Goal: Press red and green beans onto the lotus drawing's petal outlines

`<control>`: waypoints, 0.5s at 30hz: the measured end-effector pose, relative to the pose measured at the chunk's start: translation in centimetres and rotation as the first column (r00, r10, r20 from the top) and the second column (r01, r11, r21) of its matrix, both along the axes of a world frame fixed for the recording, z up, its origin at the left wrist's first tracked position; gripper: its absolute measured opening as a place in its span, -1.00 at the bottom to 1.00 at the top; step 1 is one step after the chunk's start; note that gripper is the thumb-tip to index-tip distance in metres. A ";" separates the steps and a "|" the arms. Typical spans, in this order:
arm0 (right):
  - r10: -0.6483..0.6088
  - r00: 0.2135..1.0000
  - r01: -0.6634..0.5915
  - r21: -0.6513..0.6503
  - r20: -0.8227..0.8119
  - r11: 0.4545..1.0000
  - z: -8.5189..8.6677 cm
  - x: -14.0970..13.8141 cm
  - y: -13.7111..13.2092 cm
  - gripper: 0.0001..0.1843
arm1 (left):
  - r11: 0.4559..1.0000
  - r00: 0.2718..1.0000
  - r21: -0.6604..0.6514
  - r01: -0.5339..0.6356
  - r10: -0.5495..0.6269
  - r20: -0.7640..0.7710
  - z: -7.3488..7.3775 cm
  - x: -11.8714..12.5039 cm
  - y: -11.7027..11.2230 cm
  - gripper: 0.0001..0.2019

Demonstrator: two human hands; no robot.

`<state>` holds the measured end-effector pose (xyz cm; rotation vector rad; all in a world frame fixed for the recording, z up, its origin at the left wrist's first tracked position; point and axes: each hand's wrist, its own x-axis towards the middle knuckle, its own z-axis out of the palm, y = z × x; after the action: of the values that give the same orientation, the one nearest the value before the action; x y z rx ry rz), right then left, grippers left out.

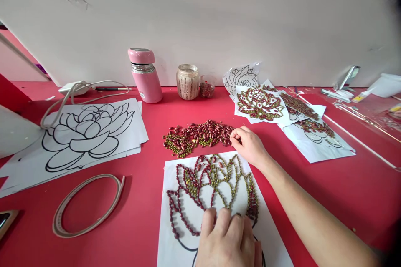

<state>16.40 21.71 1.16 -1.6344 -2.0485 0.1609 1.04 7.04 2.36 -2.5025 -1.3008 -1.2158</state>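
Observation:
A white paper with a printed lotus outline (178, 254) lies before me, its upper lines covered with red and green beans. My left hand (227, 238) rests over the lower part of this drawing, back upward. Its fingers are curled together and the tips are hidden, so whatever they hold cannot be made out. Just beyond the paper's top edge is a loose pile of red kidney beans and green mung beans (200, 135). At the right end of that pile, my right hand (246, 142) is closed in a pinch; what sits between its fingertips is hidden.
Lotus printouts (90, 133) lie to the left, near a coiled strip (89, 206) and a white cable (67, 96). A pink thermos (146, 77), a glass jar (188, 83) and a small cup (207, 86) stand behind. Bean-covered pictures (260, 104) overlap at the right.

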 end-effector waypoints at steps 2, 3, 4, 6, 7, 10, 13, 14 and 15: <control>0.003 1.000 -0.003 0.002 0.003 1.000 0.2 0.0 0.0 -0.90 | 1.000 1.000 -0.001 -0.002 0.002 -0.005 0.0 0.0 0.0 -0.91; 0.007 1.000 -0.007 0.005 -0.012 1.000 0.3 0.0 -0.1 -0.90 | 1.000 1.000 -0.001 0.000 0.000 -0.006 0.0 0.0 0.0 -0.91; 0.014 0.999 -0.013 0.009 -0.039 1.000 0.5 0.0 -0.3 -0.90 | 1.000 1.000 -0.001 0.001 -0.001 -0.007 0.0 0.0 0.0 -0.92; 0.043 0.993 -0.041 0.018 -0.114 0.999 1.1 0.1 -0.9 -0.91 | 1.000 1.000 0.000 0.005 -0.005 -0.007 0.0 0.0 0.1 -0.92; 0.068 0.986 -0.066 0.020 -0.153 0.998 1.4 0.2 -1.5 -0.92 | 1.000 1.000 0.004 0.005 -0.005 -0.005 0.0 0.0 0.1 -0.92; 0.154 0.965 -0.159 -0.007 -0.210 0.987 2.0 0.3 -3.5 -0.92 | 1.000 1.000 0.010 0.005 -0.005 0.005 -0.1 0.0 0.1 -0.92; 0.222 0.953 -0.246 -0.096 -0.208 0.965 2.0 0.3 -5.5 -0.90 | 1.000 1.000 0.002 0.011 -0.011 0.006 -0.1 0.0 0.0 -0.92; 0.237 0.950 -0.266 -0.126 -0.204 0.956 1.9 0.3 -5.9 -0.90 | 1.000 1.000 -0.001 0.012 -0.012 0.006 -0.1 0.0 0.0 -0.92; 0.249 0.948 -0.280 -0.150 -0.197 0.948 1.7 0.3 -6.2 -0.90 | 1.000 1.000 -0.005 0.013 -0.013 0.007 -0.1 0.0 0.0 -0.92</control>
<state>16.74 15.49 2.89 -1.3772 -2.1574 0.5769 1.05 7.03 2.29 -2.5163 -1.2922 -1.2262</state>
